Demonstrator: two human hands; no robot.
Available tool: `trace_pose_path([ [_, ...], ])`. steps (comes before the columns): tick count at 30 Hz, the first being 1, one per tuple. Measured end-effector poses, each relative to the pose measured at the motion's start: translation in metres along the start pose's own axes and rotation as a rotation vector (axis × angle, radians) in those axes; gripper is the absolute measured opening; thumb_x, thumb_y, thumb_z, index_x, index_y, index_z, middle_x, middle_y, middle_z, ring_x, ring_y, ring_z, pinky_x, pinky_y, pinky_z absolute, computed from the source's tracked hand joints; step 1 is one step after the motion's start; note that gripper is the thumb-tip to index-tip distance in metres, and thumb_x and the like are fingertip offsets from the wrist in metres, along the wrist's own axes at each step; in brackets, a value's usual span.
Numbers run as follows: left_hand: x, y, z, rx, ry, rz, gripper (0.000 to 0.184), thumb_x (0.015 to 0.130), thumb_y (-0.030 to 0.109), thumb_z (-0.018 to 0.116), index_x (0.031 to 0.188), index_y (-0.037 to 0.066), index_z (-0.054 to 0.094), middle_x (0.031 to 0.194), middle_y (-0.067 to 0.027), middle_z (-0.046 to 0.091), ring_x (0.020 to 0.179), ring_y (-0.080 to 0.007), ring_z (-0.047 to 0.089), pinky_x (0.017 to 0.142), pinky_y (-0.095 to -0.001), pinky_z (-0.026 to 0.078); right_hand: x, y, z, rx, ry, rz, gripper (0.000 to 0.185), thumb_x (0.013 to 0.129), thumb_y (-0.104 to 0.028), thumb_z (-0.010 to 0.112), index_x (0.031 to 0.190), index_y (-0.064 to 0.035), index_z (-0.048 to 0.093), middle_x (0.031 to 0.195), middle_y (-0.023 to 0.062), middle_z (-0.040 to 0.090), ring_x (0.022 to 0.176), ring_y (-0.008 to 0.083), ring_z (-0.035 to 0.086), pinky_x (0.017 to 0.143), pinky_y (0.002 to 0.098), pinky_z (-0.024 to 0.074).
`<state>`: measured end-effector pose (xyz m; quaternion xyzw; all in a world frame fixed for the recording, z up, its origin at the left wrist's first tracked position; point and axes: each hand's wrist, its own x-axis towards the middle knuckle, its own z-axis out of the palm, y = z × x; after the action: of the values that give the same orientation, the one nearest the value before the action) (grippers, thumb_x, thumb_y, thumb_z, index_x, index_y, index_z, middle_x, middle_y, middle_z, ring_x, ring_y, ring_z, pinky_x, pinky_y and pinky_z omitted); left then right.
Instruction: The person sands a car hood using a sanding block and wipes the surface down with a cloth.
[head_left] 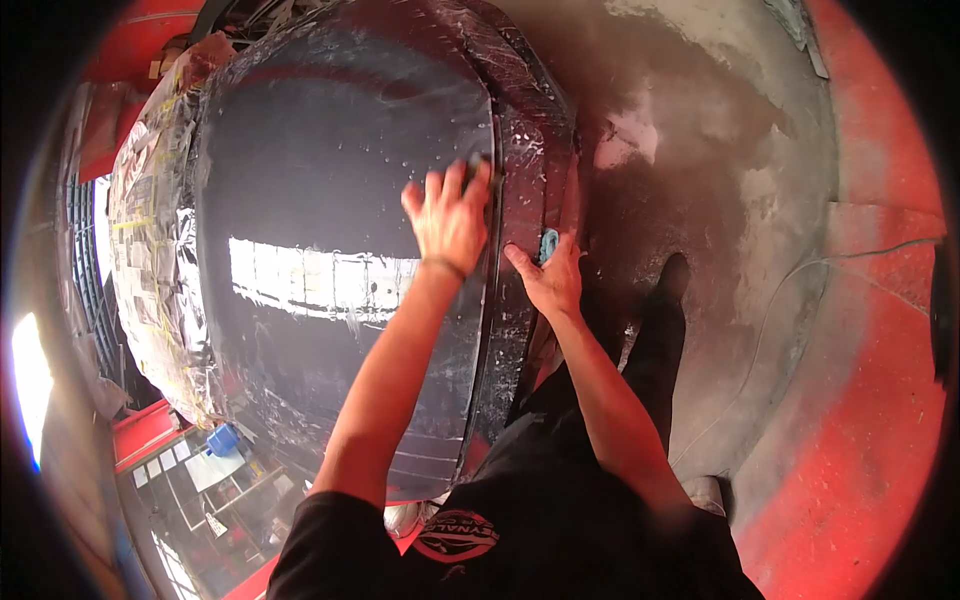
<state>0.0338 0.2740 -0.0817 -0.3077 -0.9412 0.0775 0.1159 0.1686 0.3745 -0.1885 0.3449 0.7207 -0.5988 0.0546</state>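
Observation:
My left hand (450, 222) lies on the wet, dark hood (310, 150) of a car, near its edge, fingers spread. A small dark patch shows by its fingertips, too blurred to name; what may be under the palm is hidden. Over the front edge, my right hand (550, 280) is closed round a light-blue cloth (548, 244), thumb toward the hood. Water drops and whitish residue cover the dark reddish bumper (525, 150) beside it. A bright window reflection crosses the hood left of my left forearm.
Masking paper and plastic (155, 230) cover the car's far side. A wet concrete floor (690, 200) with red-painted areas lies to the right, where a thin cable (770, 310) runs. A blue container (222, 440) stands at lower left.

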Motion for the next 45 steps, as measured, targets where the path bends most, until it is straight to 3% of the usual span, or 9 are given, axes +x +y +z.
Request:
trace_pose_path([
  [3,0.071,-0.001,0.016,0.020,-0.035,-0.061,0.045,0.095,0.017,0.071,0.140,0.025,0.072,0.140,-0.0043,0.069,0.125,-0.0286,0.060,0.112,-0.0609,0.037,0.000,-0.014,-0.012,0.003,-0.099,0.063,0.132,0.083,-0.073,0.085,0.165,0.0124,0.027,0.160,0.0358,0.046,0.148,0.0488,0.050,0.121,0.0518,0.0442],
  [10,-0.070,0.009,-0.014,-0.048,-0.028,-0.027,0.053,0.100,0.021,0.068,0.150,0.035,0.068,0.152,0.0002,0.067,0.128,-0.0242,0.063,0.114,-0.0675,0.034,0.002,-0.007,-0.007,-0.015,-0.091,0.046,0.119,0.082,-0.075,0.084,0.157,0.0052,0.037,0.159,0.0354,0.047,0.145,0.0496,0.053,0.117,0.0542,0.0469],
  [16,0.044,-0.012,0.016,-0.082,0.002,-0.016,0.048,0.098,0.017,0.068,0.144,0.032,0.071,0.155,-0.0003,0.065,0.132,-0.0251,0.062,0.117,-0.0685,0.033,0.011,0.015,0.005,-0.134,-0.022,-0.047,0.116,0.082,-0.079,0.081,0.153,0.0034,0.042,0.155,0.0349,0.050,0.142,0.0526,0.053,0.116,0.0565,0.0471],
  [24,-0.231,-0.004,-0.045,-0.181,-0.130,-0.008,0.054,0.095,0.019,0.067,0.143,0.043,0.072,0.168,0.0074,0.057,0.141,-0.0174,0.060,0.126,-0.0618,0.021,0.016,0.010,0.000,-0.141,-0.077,-0.017,0.113,0.079,-0.081,0.084,0.146,0.0017,0.047,0.143,0.0302,0.057,0.133,0.0485,0.059,0.113,0.0579,0.0482],
  [30,-0.054,-0.062,-0.036,-0.170,0.063,-0.288,0.059,0.095,0.006,0.066,0.145,0.037,0.071,0.160,0.0024,0.062,0.136,-0.0260,0.060,0.117,-0.0733,0.031,0.027,0.014,-0.011,-0.124,-0.062,-0.056,0.108,0.074,-0.072,0.094,0.140,0.0040,0.055,0.133,0.0292,0.067,0.126,0.0451,0.066,0.110,0.0551,0.0507],
  [34,-0.164,-0.043,-0.057,-0.130,-0.076,-0.339,0.059,0.093,0.009,0.067,0.145,0.037,0.071,0.164,0.0031,0.059,0.137,-0.0231,0.061,0.118,-0.0674,0.030,0.014,-0.031,-0.033,-0.104,0.076,-0.306,0.083,0.085,-0.061,0.091,0.136,-0.0023,0.062,0.120,0.0189,0.077,0.111,0.0379,0.074,0.100,0.0491,0.0565],
  [37,-0.251,-0.029,-0.077,-0.109,-0.045,-0.372,0.071,0.086,0.006,0.069,0.148,0.040,0.070,0.165,0.0043,0.057,0.136,-0.0200,0.062,0.120,-0.0624,0.025,0.017,-0.062,-0.048,-0.345,-0.238,-0.083,0.056,0.095,-0.061,0.082,0.104,-0.0069,0.075,0.090,0.0107,0.079,0.084,0.0285,0.077,0.080,0.0455,0.0617],
  [41,-0.191,-0.055,-0.067,-0.070,-0.043,-0.479,0.067,0.088,0.007,0.073,0.147,0.038,0.069,0.163,0.0049,0.058,0.137,-0.0207,0.061,0.118,-0.0638,0.029,0.008,-0.077,-0.029,-0.149,-0.761,0.102,0.054,0.095,-0.061,0.083,0.092,-0.0077,0.073,0.080,0.0033,0.069,0.062,0.0123,0.065,0.053,0.0300,0.0543],
  [45,-0.168,-0.083,-0.070,-0.140,0.081,-0.498,0.058,0.092,0.008,0.072,0.143,0.035,0.072,0.154,0.0038,0.065,0.134,-0.0224,0.063,0.116,-0.0638,0.032,0.011,-0.064,-0.018,0.315,-0.555,0.266,0.052,0.100,-0.059,0.078,0.096,-0.0075,0.072,0.080,0.0069,0.071,0.061,0.0157,0.068,0.052,0.0325,0.0584],
])
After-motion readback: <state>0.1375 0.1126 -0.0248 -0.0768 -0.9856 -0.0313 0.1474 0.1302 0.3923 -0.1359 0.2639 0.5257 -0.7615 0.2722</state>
